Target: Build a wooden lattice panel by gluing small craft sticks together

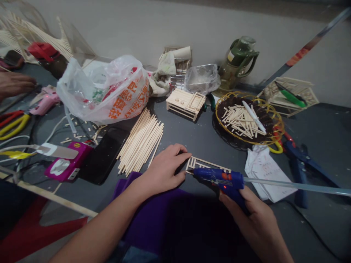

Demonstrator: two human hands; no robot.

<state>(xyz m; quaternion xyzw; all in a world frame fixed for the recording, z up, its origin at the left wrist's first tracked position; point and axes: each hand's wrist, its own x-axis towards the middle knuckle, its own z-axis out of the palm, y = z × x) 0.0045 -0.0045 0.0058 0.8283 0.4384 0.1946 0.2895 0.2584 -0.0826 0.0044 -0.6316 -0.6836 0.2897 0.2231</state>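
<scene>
My right hand (253,215) is wrapped around the grip of a blue glue gun (222,179), with a clear glue stick (296,185) trailing from its back. The gun's nozzle touches the left end of a small flat frame of wooden sticks (204,163) lying on the grey table. My left hand (164,170) rests beside that frame, its fingertips pinching the frame's left edge. A loose bundle of long wooden sticks (141,140) lies just left of my left hand.
A basket of short sticks (246,118), a finished stick model (186,103), a plastic bag (106,91), a black phone (102,155), a magenta box (68,164), folded paper (263,171) and blue-handled cutters (301,164) surround the work. Another person's hand (13,84) is at far left near a pink glue gun (45,102).
</scene>
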